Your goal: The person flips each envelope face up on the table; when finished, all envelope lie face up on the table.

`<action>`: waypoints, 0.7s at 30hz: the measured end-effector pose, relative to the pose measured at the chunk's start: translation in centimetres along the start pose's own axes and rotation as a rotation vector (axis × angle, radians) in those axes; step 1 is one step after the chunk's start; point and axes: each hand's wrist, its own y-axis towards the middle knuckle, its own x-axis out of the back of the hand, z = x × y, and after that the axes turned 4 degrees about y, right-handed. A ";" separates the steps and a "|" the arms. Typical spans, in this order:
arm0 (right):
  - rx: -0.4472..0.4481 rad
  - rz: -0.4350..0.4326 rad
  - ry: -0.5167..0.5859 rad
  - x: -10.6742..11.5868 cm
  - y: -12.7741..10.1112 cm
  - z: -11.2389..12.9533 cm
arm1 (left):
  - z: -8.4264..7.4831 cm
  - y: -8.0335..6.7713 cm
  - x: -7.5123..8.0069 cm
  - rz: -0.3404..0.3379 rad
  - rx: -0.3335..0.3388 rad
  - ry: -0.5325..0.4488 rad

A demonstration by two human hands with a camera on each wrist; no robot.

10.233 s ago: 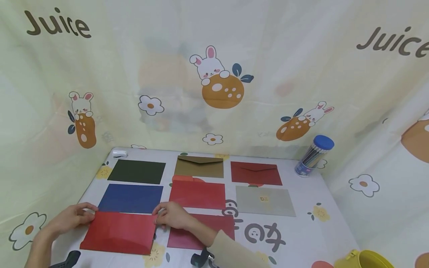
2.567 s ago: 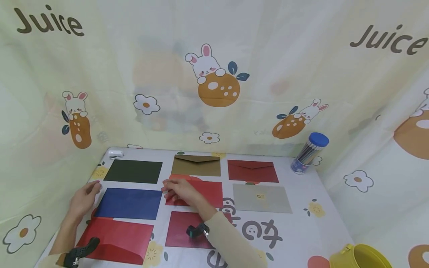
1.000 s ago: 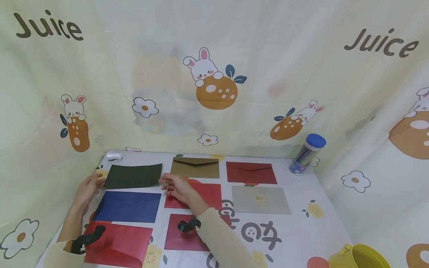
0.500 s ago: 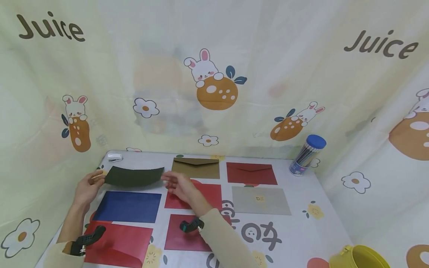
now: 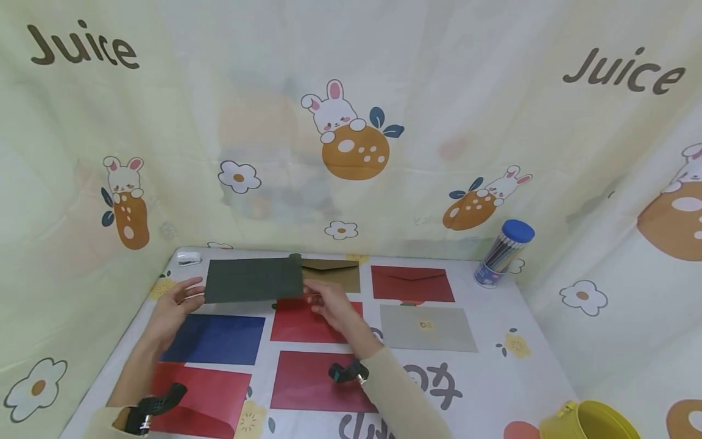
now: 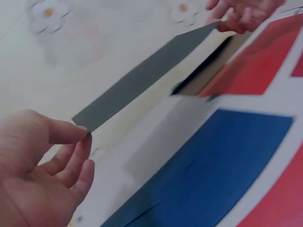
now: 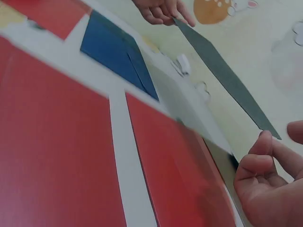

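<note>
A dark green envelope (image 5: 253, 280) hangs lifted above the table's back left, its flat face toward me. My left hand (image 5: 194, 291) pinches its left edge, and in the left wrist view the fingertips (image 6: 83, 142) meet the envelope (image 6: 147, 75) at its near corner. My right hand (image 5: 309, 294) pinches the lower right corner. The right wrist view shows those fingers (image 7: 262, 144) at the end of the envelope (image 7: 222, 71). A tan envelope (image 5: 337, 275) lies partly hidden behind the green one.
On the table (image 5: 493, 341) lie a blue envelope (image 5: 216, 339), several red envelopes (image 5: 412, 283) and a grey one (image 5: 428, 328). A blue-capped pencil tube (image 5: 504, 253) stands back right, a white stapler (image 5: 188, 260) back left, a yellow container (image 5: 589, 424) front right. Printed curtains enclose the table.
Both hands left the red and blue envelopes, picked the dark green one up off the back left of the table and carried it up and to the right.
</note>
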 end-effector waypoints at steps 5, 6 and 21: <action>0.068 -0.102 -0.209 4.0 -2.4 0.5 | -0.9 0.0 -4.0 0.092 0.023 -0.012; 0.082 -0.126 -0.250 4.9 -2.9 0.5 | -1.0 0.0 -4.9 0.112 0.025 -0.018; 0.196 -0.341 -0.557 14.2 -9.9 1.0 | -2.5 -1.6 -14.5 0.261 0.044 -0.113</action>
